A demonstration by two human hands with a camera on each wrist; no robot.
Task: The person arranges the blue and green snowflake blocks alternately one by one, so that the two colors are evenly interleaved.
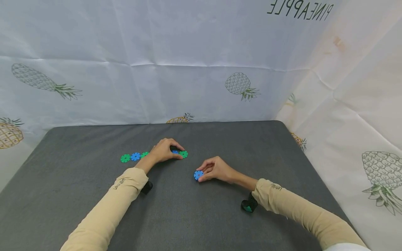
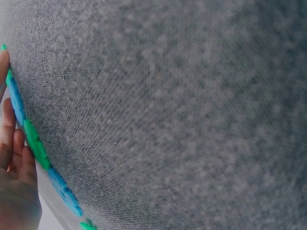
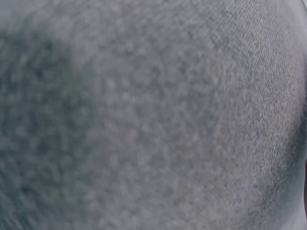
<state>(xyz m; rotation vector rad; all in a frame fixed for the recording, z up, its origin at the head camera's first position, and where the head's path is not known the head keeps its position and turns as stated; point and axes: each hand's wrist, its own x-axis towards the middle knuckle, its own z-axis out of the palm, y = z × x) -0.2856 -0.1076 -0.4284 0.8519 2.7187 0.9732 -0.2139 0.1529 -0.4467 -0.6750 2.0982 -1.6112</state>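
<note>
A row of notched plastic discs in green and blue lies on the dark grey table, mostly edge to edge. Its left end shows a green disc [image 1: 125, 158] beside a blue disc [image 1: 135, 156]. My left hand [image 1: 161, 150] covers the middle of the row, and its thumb and index finger pinch the green disc [image 1: 183, 154] at the right end. In the left wrist view, the fingers [image 2: 7, 127] lie along the row's edge. To the right and nearer, my right hand [image 1: 218, 170] holds a separate blue disc [image 1: 198, 175] between thumb and fingers. The right wrist view barely catches that hand.
The grey cloth-covered table [image 1: 176, 216] runs back to a white curtain [image 1: 201, 42] printed with pineapples. Another pineapple-printed curtain [image 1: 351, 125] hangs along the right side. A black wrist device [image 1: 249, 204] sits below the right cuff.
</note>
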